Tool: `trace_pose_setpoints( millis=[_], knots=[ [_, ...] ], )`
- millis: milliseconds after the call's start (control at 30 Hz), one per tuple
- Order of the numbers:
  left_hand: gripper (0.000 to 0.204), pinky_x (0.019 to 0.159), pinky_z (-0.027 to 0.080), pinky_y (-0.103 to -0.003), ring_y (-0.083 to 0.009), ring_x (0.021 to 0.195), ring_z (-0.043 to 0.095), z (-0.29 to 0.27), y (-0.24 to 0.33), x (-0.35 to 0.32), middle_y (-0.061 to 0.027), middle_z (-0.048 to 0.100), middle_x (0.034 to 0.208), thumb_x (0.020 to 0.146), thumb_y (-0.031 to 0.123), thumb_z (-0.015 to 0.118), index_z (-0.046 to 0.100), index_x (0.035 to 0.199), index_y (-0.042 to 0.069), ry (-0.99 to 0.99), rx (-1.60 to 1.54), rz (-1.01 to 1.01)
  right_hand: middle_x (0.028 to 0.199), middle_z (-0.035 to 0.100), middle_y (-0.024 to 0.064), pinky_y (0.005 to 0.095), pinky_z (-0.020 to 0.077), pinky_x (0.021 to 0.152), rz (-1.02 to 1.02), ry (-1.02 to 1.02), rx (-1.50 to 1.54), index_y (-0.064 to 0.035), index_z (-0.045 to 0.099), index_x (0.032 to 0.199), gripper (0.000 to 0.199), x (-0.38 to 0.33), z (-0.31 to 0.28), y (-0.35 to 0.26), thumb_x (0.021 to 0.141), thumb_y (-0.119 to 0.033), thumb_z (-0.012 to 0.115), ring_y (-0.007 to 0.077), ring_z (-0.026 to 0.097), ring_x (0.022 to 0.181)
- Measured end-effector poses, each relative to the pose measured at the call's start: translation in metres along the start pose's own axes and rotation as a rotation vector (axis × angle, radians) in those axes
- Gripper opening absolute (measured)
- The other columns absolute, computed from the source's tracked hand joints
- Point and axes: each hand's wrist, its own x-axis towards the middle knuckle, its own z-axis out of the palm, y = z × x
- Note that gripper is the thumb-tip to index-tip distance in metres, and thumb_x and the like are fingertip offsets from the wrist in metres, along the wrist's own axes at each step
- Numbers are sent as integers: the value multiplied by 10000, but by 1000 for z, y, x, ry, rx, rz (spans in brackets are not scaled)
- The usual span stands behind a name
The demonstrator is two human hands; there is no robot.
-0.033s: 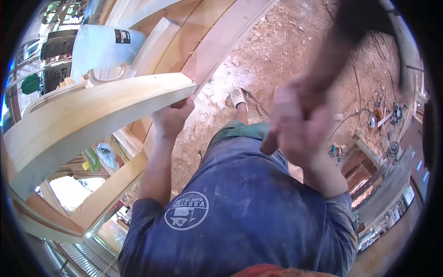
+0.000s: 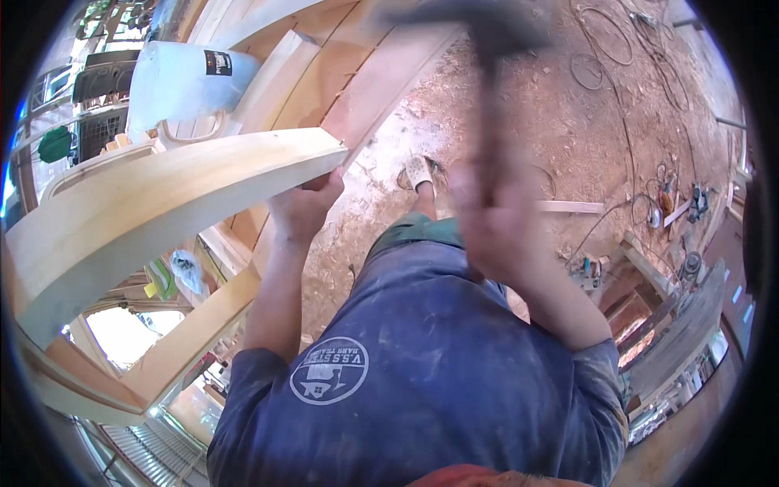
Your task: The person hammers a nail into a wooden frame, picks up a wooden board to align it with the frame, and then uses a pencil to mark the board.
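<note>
My right hand (image 2: 499, 219), blurred by motion, is closed round the handle of a hammer (image 2: 490, 105). The hammer's dark head is raised at the top of the view, over the dirt floor. On the left, a thick, pale curved wooden beam (image 2: 187, 174) reaches across to a flat plank (image 2: 369, 89). My left hand (image 2: 302, 209) grips the beam's near end from below, close to where it meets the plank. Part of its fingers is hidden behind the wood.
A translucent blue plastic container (image 2: 182, 85) stands on the planks at upper left. Cables (image 2: 625, 154) and power tools (image 2: 696, 201) lie on the dirt floor at right. A loose wood strip (image 2: 572, 207) is beyond my right hand. Weathered boards (image 2: 682, 325) stand lower right.
The hammer has swung from the upper right toward the left, its head now nearer the plank. My right hand moved slightly left with it. My left hand and the beam stay put.
</note>
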Motion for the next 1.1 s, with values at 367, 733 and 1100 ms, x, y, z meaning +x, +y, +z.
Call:
trace_pose_setpoints(
  millis=[367,733,1100],
  knots=[
    [401,869,554,-301,-122,1006,675,-67,-42,8,-84,714,1121,874,71,796,663,1240,-27,-327,231,-153,815,627,157,412,504,686,275,-120,99,27,526,1166,283,5,-19,6,986,-167,629,300,627,751],
    [423,1062,517,-384,-226,1210,657,-73,-28,103,-148,657,1320,989,199,729,634,1364,27,-593,-410,-402,861,674,285,502,513,747,463,-285,31,16,543,1135,304,-14,-17,24,990,-231,641,487,683,858],
    [230,798,609,-278,-147,973,732,-35,-4,132,-53,746,1005,949,128,774,695,1143,34,-689,-244,-403,895,670,304,545,509,761,396,-329,-46,14,522,1173,321,2,-25,18,991,-232,620,513,668,876]
  ],
)
